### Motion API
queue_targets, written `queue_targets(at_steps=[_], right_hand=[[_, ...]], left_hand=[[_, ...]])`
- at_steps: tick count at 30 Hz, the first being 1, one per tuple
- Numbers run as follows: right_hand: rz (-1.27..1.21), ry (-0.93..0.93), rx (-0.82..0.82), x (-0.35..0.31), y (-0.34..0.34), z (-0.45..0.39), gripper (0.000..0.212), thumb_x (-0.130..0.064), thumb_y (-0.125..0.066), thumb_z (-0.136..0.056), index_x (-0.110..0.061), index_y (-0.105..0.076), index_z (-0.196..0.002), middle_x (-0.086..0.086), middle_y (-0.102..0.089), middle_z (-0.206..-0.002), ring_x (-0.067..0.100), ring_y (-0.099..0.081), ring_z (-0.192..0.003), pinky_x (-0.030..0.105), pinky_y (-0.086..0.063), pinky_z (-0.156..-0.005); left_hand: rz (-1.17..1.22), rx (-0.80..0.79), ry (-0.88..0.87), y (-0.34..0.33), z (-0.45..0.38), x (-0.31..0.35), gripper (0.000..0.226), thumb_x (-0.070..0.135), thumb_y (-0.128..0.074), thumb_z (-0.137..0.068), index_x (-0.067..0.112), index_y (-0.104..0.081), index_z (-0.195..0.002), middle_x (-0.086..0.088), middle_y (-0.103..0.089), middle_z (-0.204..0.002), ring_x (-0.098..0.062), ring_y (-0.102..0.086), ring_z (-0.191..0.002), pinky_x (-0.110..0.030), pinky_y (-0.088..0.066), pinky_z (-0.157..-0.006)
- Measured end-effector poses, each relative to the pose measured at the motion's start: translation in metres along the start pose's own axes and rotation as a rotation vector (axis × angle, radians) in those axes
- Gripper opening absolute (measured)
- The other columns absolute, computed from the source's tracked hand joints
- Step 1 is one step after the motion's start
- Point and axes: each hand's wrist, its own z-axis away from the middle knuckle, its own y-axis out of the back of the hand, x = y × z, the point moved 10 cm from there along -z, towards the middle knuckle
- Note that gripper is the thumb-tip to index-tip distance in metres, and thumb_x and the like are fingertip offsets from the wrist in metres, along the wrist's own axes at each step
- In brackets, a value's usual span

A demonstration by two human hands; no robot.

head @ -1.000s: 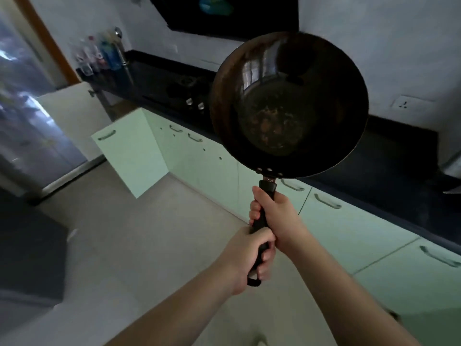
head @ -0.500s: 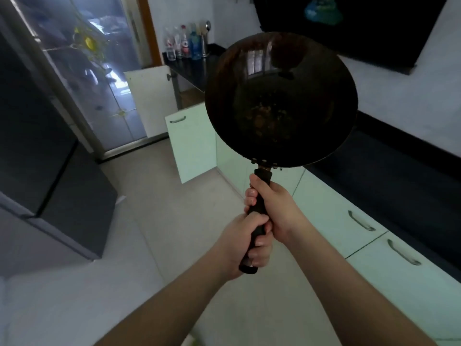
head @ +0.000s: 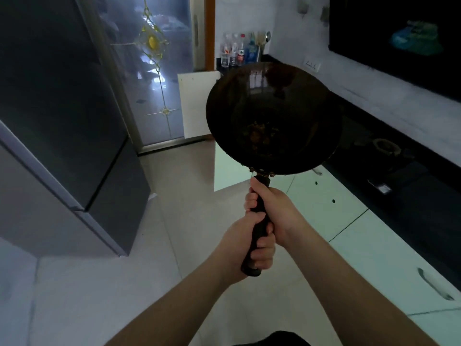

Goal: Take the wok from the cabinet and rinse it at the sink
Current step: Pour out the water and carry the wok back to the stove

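Wok held up in front of the person, bowl facing the camera, brownish residue at its bottom, black handle pointing down toward the body. Both hands wrap the handle: right hand higher, just below the rivets, fingers curled tight round it; left hand lower, near the handle's end, fingers likewise closed round it. Behind the wok, a dark counter runs along the right over pale green cabinets. Bottles stand at the counter's far end. A grey fridge stands left, over a pale tiled floor.
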Motion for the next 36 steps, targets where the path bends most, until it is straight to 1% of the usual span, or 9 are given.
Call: queue_targets(at_steps=[4, 6, 14, 18, 21, 26, 28, 31, 36], right_hand=[[0.047, -0.010, 0.010, -0.008, -0.012, -0.039, 0.033, -0.036, -0.054, -0.096, -0.012, -0.049, -0.075, -0.001, -0.051, -0.060, 0.008, -0.049, -0.051, 0.018, -0.044, -0.046], [0.035, -0.034, 0.014, -0.011, -0.012, -0.062, 0.033, -0.037, -0.054, -0.096, -0.011, -0.050, -0.076, -0.001, -0.051, -0.060, 0.009, -0.049, -0.051, 0.017, -0.044, -0.044], [-0.007, -0.102, -0.045, -0.047, -0.003, -0.169, 0.036, -0.034, -0.055, -0.095, -0.012, -0.050, -0.068, 0.001, -0.052, -0.060, 0.011, -0.050, -0.053, 0.024, -0.044, -0.059], [-0.019, -0.123, -0.058, -0.077, 0.007, -0.221, 0.038, -0.033, -0.055, -0.095, -0.012, -0.049, -0.064, 0.002, -0.052, -0.059, 0.012, -0.050, -0.053, 0.026, -0.044, -0.061], [0.009, -0.093, -0.079, -0.100, 0.009, -0.254, 0.046, -0.036, -0.055, -0.095, -0.014, -0.053, -0.054, 0.002, -0.053, -0.058, 0.013, -0.052, -0.053, 0.028, -0.044, -0.065], [-0.021, -0.109, -0.081, -0.114, 0.005, -0.297, 0.051, -0.036, -0.056, -0.095, -0.015, -0.057, -0.049, 0.002, -0.053, -0.055, 0.012, -0.053, -0.049, 0.029, -0.043, -0.064], [-0.009, -0.125, -0.068, -0.116, 0.001, -0.315, 0.049, -0.037, -0.055, -0.095, -0.014, -0.056, -0.051, 0.002, -0.053, -0.055, 0.012, -0.053, -0.049, 0.029, -0.043, -0.063], [-0.017, -0.150, -0.030, -0.119, -0.007, -0.344, 0.042, -0.034, -0.053, -0.096, -0.011, -0.051, -0.062, 0.002, -0.051, -0.055, 0.013, -0.051, -0.048, 0.028, -0.045, -0.059], [-0.014, -0.172, 0.026, -0.122, -0.029, -0.401, 0.037, -0.033, -0.054, -0.096, -0.010, -0.052, -0.068, 0.002, -0.052, -0.057, 0.014, -0.052, -0.050, 0.029, -0.046, -0.059]], left_hand=[[0.059, 0.038, -0.026, 0.020, -0.021, 0.026, 0.040, 0.037, -0.036, -0.097, 0.011, -0.047, -0.067, 0.002, -0.034, -0.045, -0.008, -0.028, -0.027, -0.012, -0.025, -0.032], [0.069, 0.060, -0.027, 0.028, -0.036, 0.039, 0.042, 0.037, -0.035, -0.097, 0.011, -0.048, -0.067, 0.001, -0.035, -0.045, -0.009, -0.028, -0.027, -0.012, -0.025, -0.032], [0.057, 0.135, -0.026, 0.045, -0.121, 0.103, 0.040, 0.037, -0.040, -0.097, 0.011, -0.048, -0.067, 0.003, -0.035, -0.045, -0.007, -0.030, -0.027, -0.013, -0.026, -0.030], [0.066, 0.142, -0.013, 0.041, -0.167, 0.137, 0.036, 0.035, -0.045, -0.095, 0.011, -0.050, -0.068, 0.003, -0.036, -0.045, -0.007, -0.031, -0.028, -0.014, -0.026, -0.031], [0.051, 0.155, -0.011, 0.041, -0.196, 0.160, 0.034, 0.033, -0.046, -0.095, 0.012, -0.051, -0.068, 0.003, -0.036, -0.047, -0.007, -0.031, -0.029, -0.015, -0.026, -0.030], [0.029, 0.162, 0.001, 0.052, -0.227, 0.192, 0.031, 0.031, -0.048, -0.094, 0.013, -0.050, -0.069, 0.004, -0.036, -0.047, -0.006, -0.030, -0.029, -0.015, -0.026, -0.031], [0.035, 0.157, 0.004, 0.061, -0.239, 0.205, 0.029, 0.031, -0.049, -0.092, 0.013, -0.050, -0.069, 0.004, -0.036, -0.047, -0.006, -0.030, -0.030, -0.015, -0.027, -0.031], [0.049, 0.156, 0.011, 0.079, -0.256, 0.225, 0.029, 0.030, -0.048, -0.093, 0.012, -0.050, -0.070, 0.003, -0.036, -0.048, -0.006, -0.030, -0.030, -0.015, -0.027, -0.031], [0.061, 0.133, 0.036, 0.114, -0.282, 0.269, 0.029, 0.029, -0.047, -0.094, 0.013, -0.050, -0.070, 0.004, -0.035, -0.048, -0.006, -0.029, -0.030, -0.014, -0.026, -0.031]])
